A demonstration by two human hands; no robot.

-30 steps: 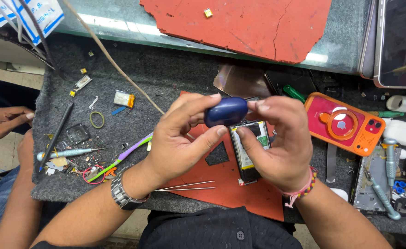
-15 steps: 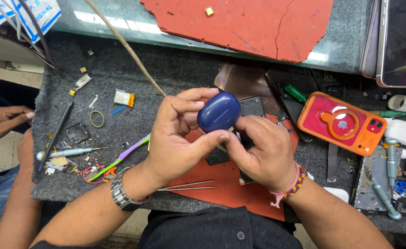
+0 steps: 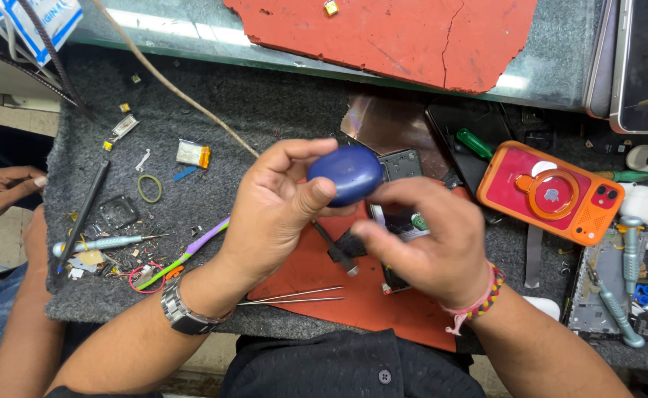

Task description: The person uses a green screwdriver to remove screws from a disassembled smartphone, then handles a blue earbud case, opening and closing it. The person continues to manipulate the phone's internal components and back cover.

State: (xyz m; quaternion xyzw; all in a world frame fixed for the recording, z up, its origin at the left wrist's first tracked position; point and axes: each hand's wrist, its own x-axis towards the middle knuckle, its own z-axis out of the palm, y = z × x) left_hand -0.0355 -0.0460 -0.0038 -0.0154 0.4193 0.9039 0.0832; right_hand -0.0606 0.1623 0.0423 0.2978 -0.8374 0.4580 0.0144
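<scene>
A torn red mat [image 3: 412, 37] lies well beyond both hands. An orange-edged red phone case [image 3: 552, 193] sits right of the right hand [image 3: 431, 243], whose blurred fingers curl loosely, grip unclear. The left hand [image 3: 276, 210] pinches a dark blue oval case [image 3: 344, 175] between thumb and fingers, above an orange mat [image 3: 316, 276].

Steel wristwatch [image 3: 182, 313], beaded bracelet [image 3: 478, 301], black shirt [image 3: 353, 368]

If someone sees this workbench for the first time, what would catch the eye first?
Probably the dark blue oval case, pinched in the left hand at the centre, with the right hand just beside it. Next, the bright orange phone case lying to the right on the grey mat.
</scene>
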